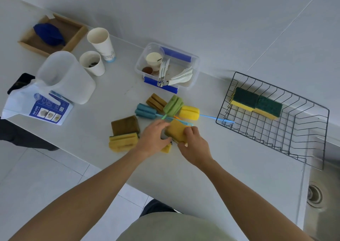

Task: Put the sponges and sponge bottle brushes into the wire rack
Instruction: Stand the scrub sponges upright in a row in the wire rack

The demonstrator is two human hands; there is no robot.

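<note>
The yellow sponge (176, 131) at frame centre looks light, soft and squashy, best taken by its long sides; the right hand (193, 145) grips its near end, the left hand (153, 136) pinches its edge; the wire rack (272, 130) sits right, holding two green-topped sponges (257, 103).

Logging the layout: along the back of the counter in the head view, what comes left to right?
Wooden tray → tall paper cup → clear plastic box → wire rack.

Two sponges (256, 106) in wire rack (287, 130)
</note>
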